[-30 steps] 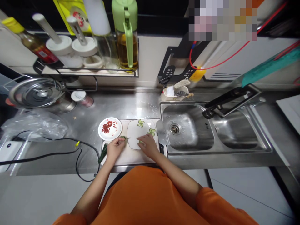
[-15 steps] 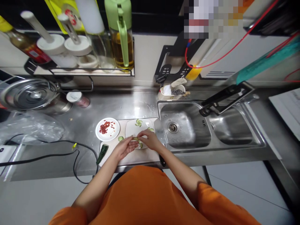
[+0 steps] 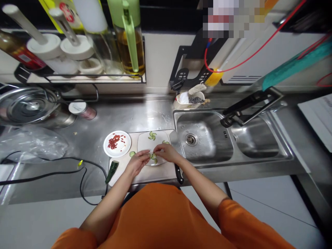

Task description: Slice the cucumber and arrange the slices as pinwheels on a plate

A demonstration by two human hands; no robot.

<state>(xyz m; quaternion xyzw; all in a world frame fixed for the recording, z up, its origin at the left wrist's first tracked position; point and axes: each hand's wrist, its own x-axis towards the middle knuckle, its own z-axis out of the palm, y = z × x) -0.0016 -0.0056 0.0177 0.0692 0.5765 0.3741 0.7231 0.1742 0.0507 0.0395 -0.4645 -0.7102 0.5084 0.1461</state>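
My right hand [image 3: 166, 153] is over a white plate [image 3: 144, 140], its fingertips pinched on a thin green cucumber slice [image 3: 153, 156]. Just left of it, my left hand [image 3: 140, 162] has its fingers stretched out and slightly apart, tips close to the same slice. Fanned cucumber slices [image 3: 151, 135] lie at the far side of the plate, with more at its right edge, partly behind my right hand. The plate rests on a pale cutting board [image 3: 155, 174]. Beside my left hand are a round cucumber slice [image 3: 132, 154] and a dark green cucumber piece [image 3: 112, 172].
A white dish [image 3: 126, 149] of chopped red pieces overlaps the board's left corner. At the board's right lies a knife with a black handle [image 3: 178, 174], near the sink [image 3: 207, 138]. A black cable [image 3: 95, 162], a plastic bag [image 3: 33, 143] and a lidded pot [image 3: 31, 105] are left.
My left hand has turned from palm up to more sideways, and its fingers have drawn back from the right fingertips. The slice has come lower to the plate. The view has shifted slightly.
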